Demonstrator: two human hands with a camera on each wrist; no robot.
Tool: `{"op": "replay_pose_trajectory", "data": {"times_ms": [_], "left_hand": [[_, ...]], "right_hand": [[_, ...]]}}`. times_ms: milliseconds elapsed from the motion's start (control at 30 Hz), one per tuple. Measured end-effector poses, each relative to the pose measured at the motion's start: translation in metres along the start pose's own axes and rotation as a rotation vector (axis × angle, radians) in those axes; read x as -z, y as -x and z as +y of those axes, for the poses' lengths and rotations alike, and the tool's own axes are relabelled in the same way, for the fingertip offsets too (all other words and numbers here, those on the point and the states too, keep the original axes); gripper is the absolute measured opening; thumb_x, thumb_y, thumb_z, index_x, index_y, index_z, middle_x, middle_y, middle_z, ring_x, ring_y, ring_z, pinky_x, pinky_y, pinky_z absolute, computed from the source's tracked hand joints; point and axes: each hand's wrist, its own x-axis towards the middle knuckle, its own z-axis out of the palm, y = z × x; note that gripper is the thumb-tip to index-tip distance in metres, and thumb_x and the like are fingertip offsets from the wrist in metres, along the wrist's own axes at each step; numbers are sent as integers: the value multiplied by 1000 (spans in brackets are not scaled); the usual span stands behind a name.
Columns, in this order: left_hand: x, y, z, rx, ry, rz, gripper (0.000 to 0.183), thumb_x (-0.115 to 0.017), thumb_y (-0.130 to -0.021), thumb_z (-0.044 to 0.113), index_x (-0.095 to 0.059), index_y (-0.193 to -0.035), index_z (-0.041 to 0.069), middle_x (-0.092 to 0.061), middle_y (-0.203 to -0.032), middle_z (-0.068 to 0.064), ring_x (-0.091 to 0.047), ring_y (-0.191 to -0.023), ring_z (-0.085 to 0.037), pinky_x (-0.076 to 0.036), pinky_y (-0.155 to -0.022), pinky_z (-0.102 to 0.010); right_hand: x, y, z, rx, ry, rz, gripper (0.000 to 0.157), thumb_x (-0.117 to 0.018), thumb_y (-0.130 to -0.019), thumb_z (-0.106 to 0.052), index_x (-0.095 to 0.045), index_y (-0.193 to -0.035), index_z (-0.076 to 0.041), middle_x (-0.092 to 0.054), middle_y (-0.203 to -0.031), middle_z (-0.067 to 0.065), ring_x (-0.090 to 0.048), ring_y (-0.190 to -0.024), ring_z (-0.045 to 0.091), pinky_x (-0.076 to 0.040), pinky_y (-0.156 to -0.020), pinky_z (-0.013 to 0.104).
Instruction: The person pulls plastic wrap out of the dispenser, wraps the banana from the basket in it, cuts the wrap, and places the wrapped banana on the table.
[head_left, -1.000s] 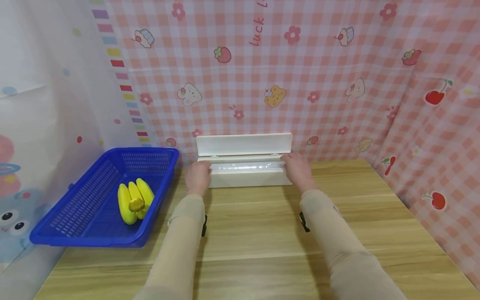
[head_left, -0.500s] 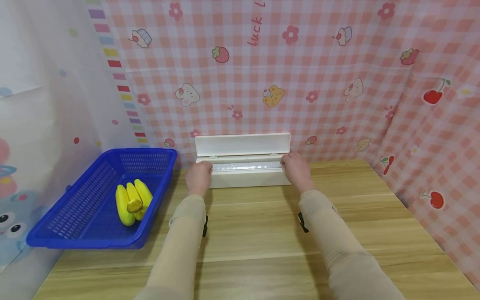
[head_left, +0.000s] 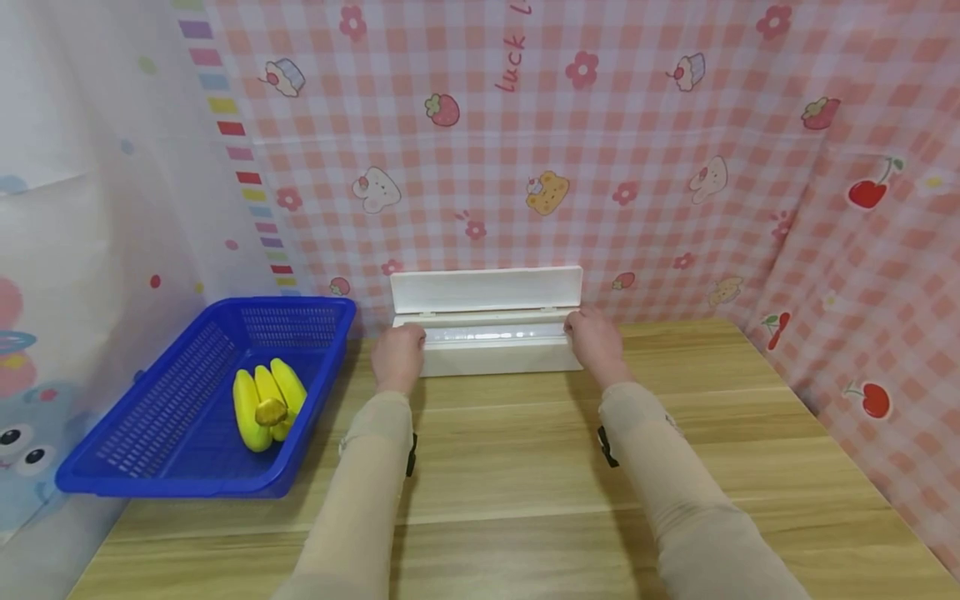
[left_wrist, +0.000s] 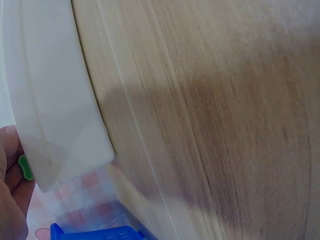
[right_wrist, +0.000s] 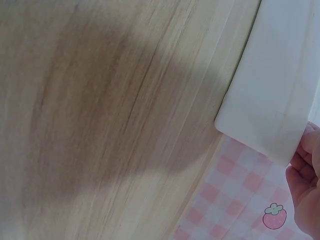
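A long white plastic-wrap dispenser (head_left: 498, 360) lies on the wooden table against the back cloth. Its lid (head_left: 487, 290) stands raised, and shiny clear film (head_left: 491, 335) shows in the opening. My left hand (head_left: 397, 357) grips the left end with curled fingers, the tips reaching to the film opening. In the left wrist view a small green tab (left_wrist: 25, 167) sits by these fingers at the dispenser's end. At the other end my right hand (head_left: 596, 346) curls its fingers over the top edge; whether either hand also pinches the film I cannot tell.
To the left stands a blue plastic basket (head_left: 172, 485) with yellow bananas (head_left: 251, 412) inside. Pink checked cloth (head_left: 480, 150) hangs close behind the dispenser and along the right side. White printed cloth (head_left: 60, 250) covers the left side.
The left fingertips have shifted slightly inward along the film opening. Otherwise the hands and dispenser stay in place, and the head view has moved only slightly.
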Motion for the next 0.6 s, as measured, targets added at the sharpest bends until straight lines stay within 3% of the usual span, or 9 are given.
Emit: {"op": "replay_pose_trajectory", "data": {"times_ms": [600], "left_hand": [[3, 2, 1, 24, 5, -24, 11, -68, -88, 4, -77, -91, 9, -74, -90, -11, -68, -77, -33, -55, -59, -47]], "right_hand": [[1, 0, -1, -26, -24, -28, 13, -58, -95, 0, -70, -100, -1, -65, -108, 16, -58, -102, 33, -51, -86, 45]]}}
